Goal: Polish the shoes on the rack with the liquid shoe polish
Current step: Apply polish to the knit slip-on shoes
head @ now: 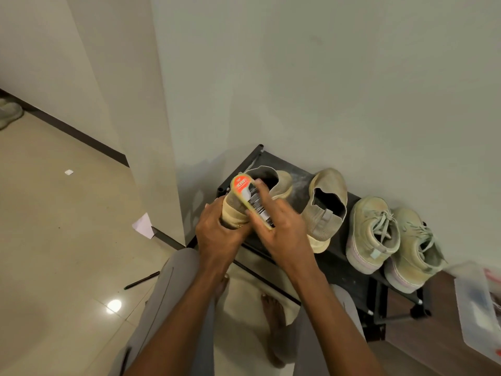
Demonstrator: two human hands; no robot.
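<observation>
Head view shows our left hand (217, 234) gripping the toe of a soft knit shoe (267, 185), while our right hand (282, 229) holds the polish bottle (253, 200) against it. The shoe looks light and squashy, so we hold its firm sole. Three more shoes wait on the rack (349, 270) behind.

One head-worn view looks steeply down, close over the shoe rack (349, 270); wall beyond.

Black shoe rack (352, 270) against wall, beige slip-on (324, 213), laced sneaker pair (393, 240) on top
</observation>
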